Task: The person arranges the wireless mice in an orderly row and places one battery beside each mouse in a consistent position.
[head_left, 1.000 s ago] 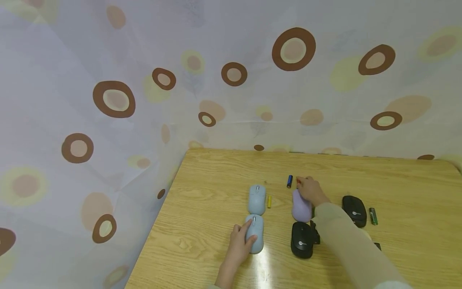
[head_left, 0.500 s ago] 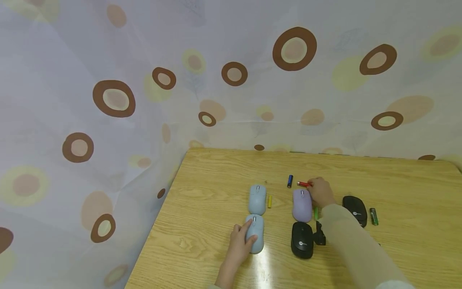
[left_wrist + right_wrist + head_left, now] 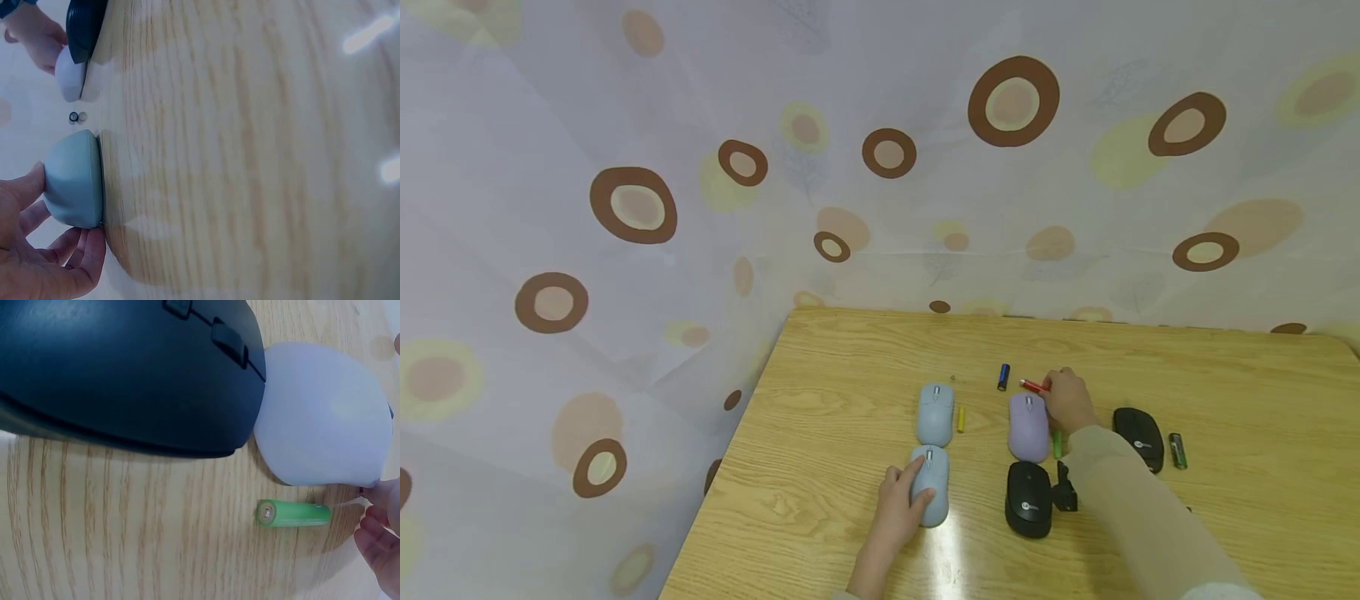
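My left hand (image 3: 898, 504) holds the nearer light blue mouse (image 3: 934, 492) on the table; the left wrist view shows thumb and fingers against the mouse's shell (image 3: 74, 181). Just above it lies a second light blue mouse (image 3: 935, 415), with a yellow battery (image 3: 961, 419) at its right side. My right hand (image 3: 1070, 400) pinches the right end of a red battery (image 3: 1032, 386) at the front end of the purple mouse (image 3: 1028, 429). Beside that mouse lies a green battery (image 3: 294, 513). A dark blue battery (image 3: 1003, 377) rests left of the red one.
A black mouse (image 3: 1028, 500) stands directly below the purple one, with a small black part (image 3: 1064, 490) beside it. Another black mouse (image 3: 1138, 437) sits right of my right forearm, near a green and black battery (image 3: 1177, 451). A patterned sheet (image 3: 925, 208) hangs behind the table.
My right hand has moved right, off the purple mouse's front end. The red battery, mostly hidden before, now shows lying nearly crosswise, tilted slightly down to the right. The left hand has stayed put.
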Tool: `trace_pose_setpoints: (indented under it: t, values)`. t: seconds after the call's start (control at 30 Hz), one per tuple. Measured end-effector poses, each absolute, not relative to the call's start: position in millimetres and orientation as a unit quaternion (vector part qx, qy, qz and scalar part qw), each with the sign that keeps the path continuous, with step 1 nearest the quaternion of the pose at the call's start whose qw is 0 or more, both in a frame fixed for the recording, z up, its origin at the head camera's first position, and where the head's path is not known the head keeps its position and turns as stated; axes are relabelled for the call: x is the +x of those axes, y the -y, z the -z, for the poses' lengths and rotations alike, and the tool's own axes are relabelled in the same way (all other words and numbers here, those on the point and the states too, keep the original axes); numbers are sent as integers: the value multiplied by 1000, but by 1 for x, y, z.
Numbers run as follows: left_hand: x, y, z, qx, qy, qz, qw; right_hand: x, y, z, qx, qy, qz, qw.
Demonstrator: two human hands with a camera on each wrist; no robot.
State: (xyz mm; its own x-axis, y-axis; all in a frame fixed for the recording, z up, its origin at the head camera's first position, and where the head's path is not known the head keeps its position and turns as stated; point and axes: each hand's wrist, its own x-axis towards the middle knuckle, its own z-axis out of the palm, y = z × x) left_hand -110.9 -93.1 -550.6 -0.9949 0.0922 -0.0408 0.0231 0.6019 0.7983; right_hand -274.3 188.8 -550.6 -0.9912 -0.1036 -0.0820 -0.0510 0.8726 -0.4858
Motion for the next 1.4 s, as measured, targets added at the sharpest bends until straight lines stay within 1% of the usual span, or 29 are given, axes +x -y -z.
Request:
trace_pose_setpoints:
  t: [0.27, 0.4, 0.67, 0.77, 0.97, 1.23, 1.4]
  values:
    - [-111, 93, 551, 34, -897, -440, 35, -274, -192, 551, -22, -948, 308, 79]
    - [-110, 93, 552, 34, -895, -443, 35, -271, -195, 552, 1, -929, 365, 64]
    - [-111, 93, 552, 30, -893, -447, 39, -264, -198, 552, 68, -896, 438, 2]
    - [-111, 93, 551, 27, -893, -447, 41, -264, -199, 551, 94, -877, 471, 3]
    - [-110, 93, 548, 26, -892, -449, 45, -265, -204, 548, 103, -832, 543, 57]
    - [-110, 92, 549, 29, -894, -445, 44, -262, -207, 542, 84, -800, 579, 135]
    - [-110, 93, 549, 28, -894, -445, 45, -256, -208, 535, 77, -773, 606, 170]
